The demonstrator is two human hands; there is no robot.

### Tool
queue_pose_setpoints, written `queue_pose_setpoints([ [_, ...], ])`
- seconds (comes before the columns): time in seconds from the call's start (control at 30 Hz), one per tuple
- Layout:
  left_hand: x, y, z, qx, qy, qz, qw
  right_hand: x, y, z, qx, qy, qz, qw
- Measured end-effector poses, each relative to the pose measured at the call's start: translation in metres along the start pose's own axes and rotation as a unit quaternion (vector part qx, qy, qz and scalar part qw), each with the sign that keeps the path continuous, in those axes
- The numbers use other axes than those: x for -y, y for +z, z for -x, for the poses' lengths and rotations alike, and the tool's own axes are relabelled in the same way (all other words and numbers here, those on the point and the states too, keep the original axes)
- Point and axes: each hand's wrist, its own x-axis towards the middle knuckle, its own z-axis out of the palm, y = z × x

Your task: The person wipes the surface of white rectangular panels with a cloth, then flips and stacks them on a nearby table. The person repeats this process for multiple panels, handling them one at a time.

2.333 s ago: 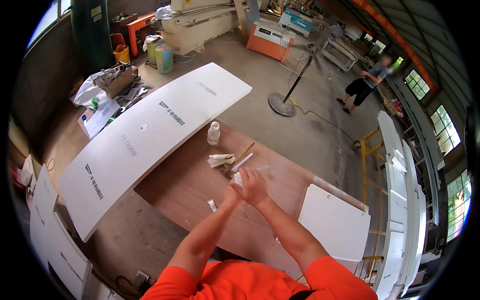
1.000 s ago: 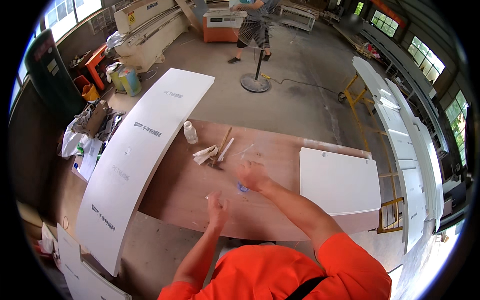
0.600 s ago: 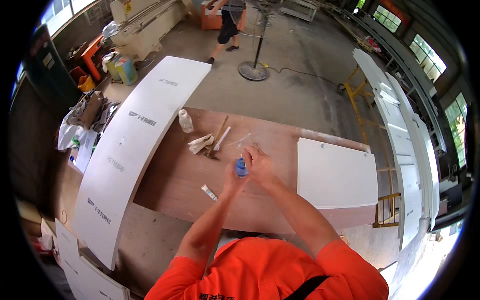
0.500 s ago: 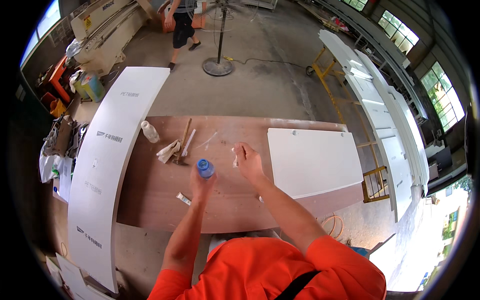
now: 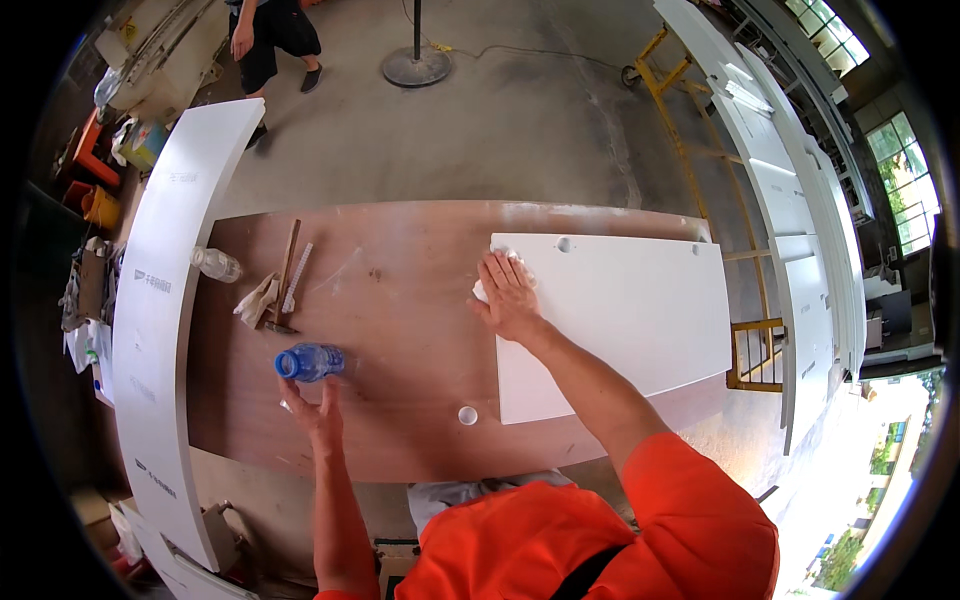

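On the left part of the brown tabletop [image 5: 400,320] is a clear bottle with a blue mouth [image 5: 312,362], which seems to stand upright. My left hand [image 5: 318,415] is at its near side, finger and thumb spread, touching or almost touching it. Something small and white shows beside these fingers, mostly hidden. My right hand [image 5: 510,295] lies with fingers stretched over a white wad of cloth or tissue [image 5: 480,290], pressing it onto the far left corner of a white panel [image 5: 620,330]. Between the hands, a small round white cap [image 5: 467,415] lies on the tabletop.
Beyond the bottle lie a hammer [image 5: 288,265], a crumpled glove or rag [image 5: 260,300], a clear strip [image 5: 298,278] and a whitish bottle [image 5: 216,265]. A long white board [image 5: 150,340] flanks the left. White panels rest on a yellow trolley [image 5: 755,355] at right. A person [image 5: 270,40] is at far left.
My left hand has moved left and down with the blue-mouthed bottle and loosened its fingers. My right hand has brought the white wad onto the panel. The cap has come into view.
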Motion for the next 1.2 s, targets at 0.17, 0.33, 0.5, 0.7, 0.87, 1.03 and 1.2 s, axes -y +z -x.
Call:
queue_pose_setpoints([
  [0.17,0.000,0.013,0.093,-0.047,-0.002,-0.044,0.998,-0.040,0.001,-0.063,-0.032,0.021,-0.001,0.999],
  [0.33,-0.009,0.034,0.177,-0.017,-0.050,-0.030,0.998,0.034,0.021,0.134,-0.019,-0.143,-0.087,0.986],
  [0.5,-0.029,0.047,0.194,0.041,-0.012,-0.024,0.999,0.006,0.011,0.064,-0.018,-0.120,-0.016,0.992],
  [0.7,-0.045,0.070,0.196,0.202,0.180,-0.171,0.947,-0.017,0.001,-0.023,-0.003,-0.015,0.011,1.000],
  [0.87,-0.040,0.120,0.179,0.261,0.275,-0.187,0.906,0.030,0.021,0.122,-0.007,-0.143,-0.063,0.988],
  [1.03,-0.011,0.107,0.160,0.208,0.307,-0.202,0.906,-0.030,0.003,-0.035,-0.060,0.027,-0.009,0.998],
  [1.2,-0.002,0.106,0.156,0.184,0.278,-0.183,0.925,0.025,0.009,0.074,0.065,-0.071,0.045,0.994],
])
